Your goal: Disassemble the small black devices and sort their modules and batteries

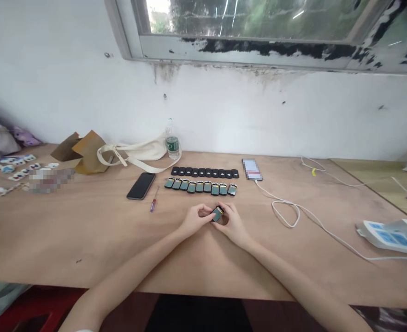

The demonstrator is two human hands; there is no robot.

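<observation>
Between my two hands, low over the table, is a small black key fob half with a green circuit board [217, 214] in it. My left hand [197, 218] grips its left side with fingers and thumb. On the other side my right hand [233, 224] pinches it. Just beyond lies a row of several like halves with green boards [199, 186]. Behind them runs a row of several black covers [205, 172], each with a small pale mark. A small screwdriver [154, 203] with a red and clear handle lies left of my hands.
A dark phone [141, 186] lies at left, with a cream bag [144, 152], water bottle [172, 144] and brown paper bag [90, 152] behind. A second phone [252, 169] trails a white cable [314, 223] across the right side, near a white-and-blue power strip [390, 237].
</observation>
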